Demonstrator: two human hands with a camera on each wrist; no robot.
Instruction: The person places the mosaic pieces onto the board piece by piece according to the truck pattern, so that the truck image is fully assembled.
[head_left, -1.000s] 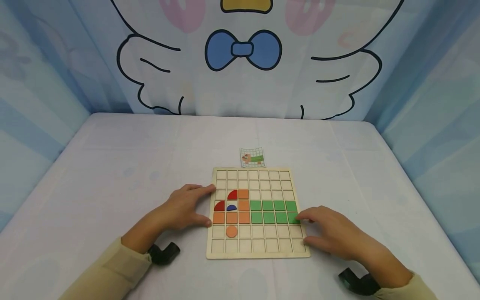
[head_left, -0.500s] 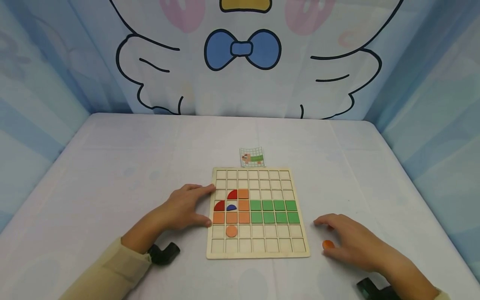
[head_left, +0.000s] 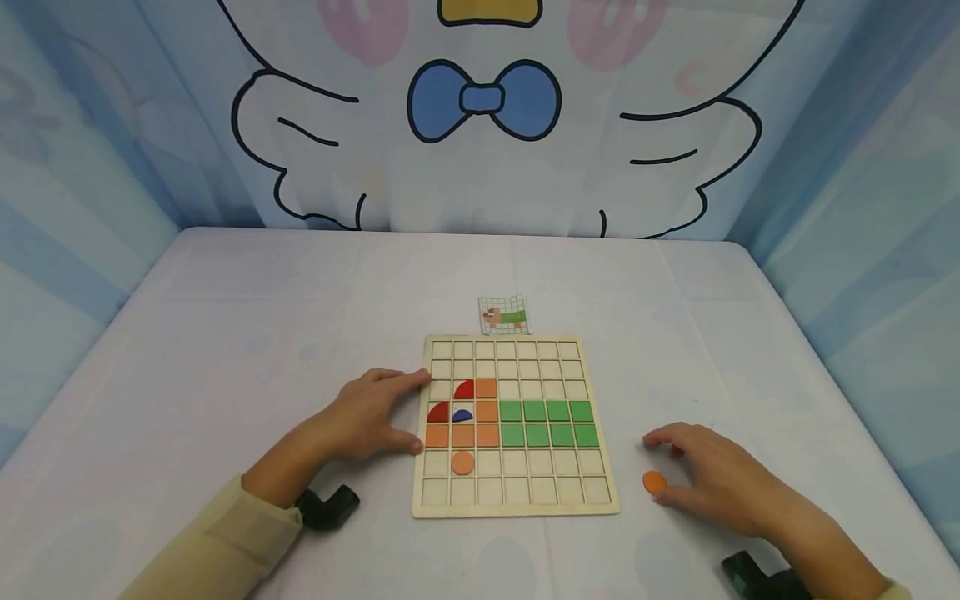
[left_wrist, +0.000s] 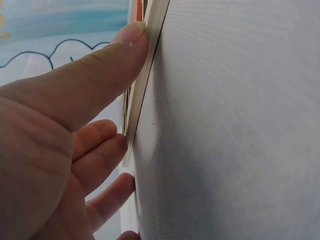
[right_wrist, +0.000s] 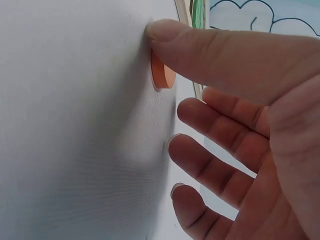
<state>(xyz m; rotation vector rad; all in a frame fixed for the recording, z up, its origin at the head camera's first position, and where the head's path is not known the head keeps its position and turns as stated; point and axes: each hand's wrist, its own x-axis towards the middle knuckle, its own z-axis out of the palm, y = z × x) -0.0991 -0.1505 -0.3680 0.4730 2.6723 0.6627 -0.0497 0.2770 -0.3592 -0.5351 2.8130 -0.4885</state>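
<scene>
A wooden grid board [head_left: 517, 510] lies flat, with a red, blue, orange and green tile picture in its cells. At the board's left edge rests my left hand [head_left: 363, 421], fingers spread; in the left wrist view its thumb [left_wrist: 107, 67] presses the board's side. Away to the right of the board, my right hand [head_left: 723, 479] is low over the table with fingers apart. An orange disc [head_left: 655, 482] lies flat by its thumb, which overlaps the disc [right_wrist: 161, 76] in the right wrist view. Another orange disc [head_left: 462, 462] sits in a cell below the orange squares.
A small picture card [head_left: 504, 315] showing a similar tile figure lies just beyond the board. The table [head_left: 300, 292] has a white cloth, with printed curtains [head_left: 480, 183] at its back and sides. A black wrist device [head_left: 327, 507] hangs below the left wrist.
My right hand has left the board's right edge and moved right. An orange disc, not visible at first, now shows beside its thumb. My left hand has stayed put.
</scene>
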